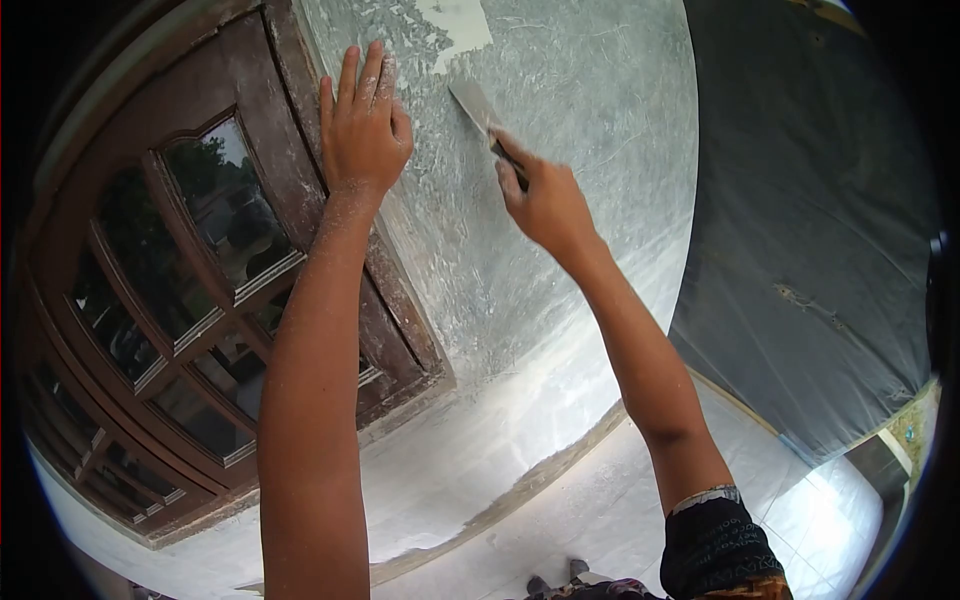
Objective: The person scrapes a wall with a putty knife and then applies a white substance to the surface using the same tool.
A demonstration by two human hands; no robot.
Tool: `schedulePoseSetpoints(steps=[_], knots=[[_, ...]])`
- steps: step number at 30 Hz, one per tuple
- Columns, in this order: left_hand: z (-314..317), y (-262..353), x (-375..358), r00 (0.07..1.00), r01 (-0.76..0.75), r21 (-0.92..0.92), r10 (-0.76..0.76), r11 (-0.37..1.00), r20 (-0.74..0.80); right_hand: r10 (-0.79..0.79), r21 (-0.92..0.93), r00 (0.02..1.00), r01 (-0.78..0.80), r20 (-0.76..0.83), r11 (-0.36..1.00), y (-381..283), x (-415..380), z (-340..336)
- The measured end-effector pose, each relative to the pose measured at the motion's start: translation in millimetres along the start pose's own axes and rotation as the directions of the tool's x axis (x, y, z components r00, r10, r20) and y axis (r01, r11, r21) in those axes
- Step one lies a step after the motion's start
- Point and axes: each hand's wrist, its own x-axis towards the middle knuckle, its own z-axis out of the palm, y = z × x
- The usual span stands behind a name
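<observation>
From my remote seat I see my left hand (362,125) pressed flat against the wall (560,130) at about 11 o'clock in the view, fingers (350,75) spread narrow and straight, holding nothing — the palm rests right where the grey scraped plaster meets the wooden window frame (300,170). The skin of the hand and forearm is dusted white.

My right hand (545,200) sits just right of it, near 12 o'clock, its fingers wrapped tight around the handle of a scraper (478,105). The blade points up and to the left, toward 11 o'clock, lying against the wall just below a pale patch of old paint (460,25) at the top edge. The two hands are near each other but apart.

The window frame with its glass panes (225,205) fills the 8 to 10 o'clock side. At 3 o'clock hangs a dark plastic sheet (810,200). Down at 6 o'clock I see the dusty floor (600,510) and the black sleeve (715,545) on the right arm
</observation>
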Motion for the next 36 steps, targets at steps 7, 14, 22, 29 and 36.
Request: schedulePoseSetpoints(steps=[7, 14, 22, 29, 36], knots=[[1.2, 0.5, 1.3, 1.0, -0.003, 0.011, 0.004, 1.0, -0.031, 0.001, -0.023, 1.0, -0.001, 0.003, 1.0, -2.8, 16.0, -2.1], [-2.7, 3.7, -1.6, 1.0, 0.011, 0.051, -0.011, 0.999, -0.004, 0.004, -0.034, 0.998, -0.002, 0.06, 0.999, 3.3, -11.3, -3.5], [-2.5, 3.9, -2.5, 0.997, 0.025, -0.092, -0.032, 0.995, -0.07, -0.076, -0.042, 0.997, 0.076, 0.016, 0.996, 3.4, 21.0, -3.1], [-0.7, 1.6, -4.4, 0.998, 0.002, -0.058, -0.006, 0.998, -0.063, -0.031, -0.034, 0.998, 0.033, 0.061, 0.999, 4.7, -1.2, -2.6], [-1.5, 4.5, -6.8, 0.995, 0.001, -0.076, -0.009, 0.997, -0.102, -0.006, -0.081, 0.996, 0.014, 0.092, 0.997, 0.5, -11.3, -4.8]])
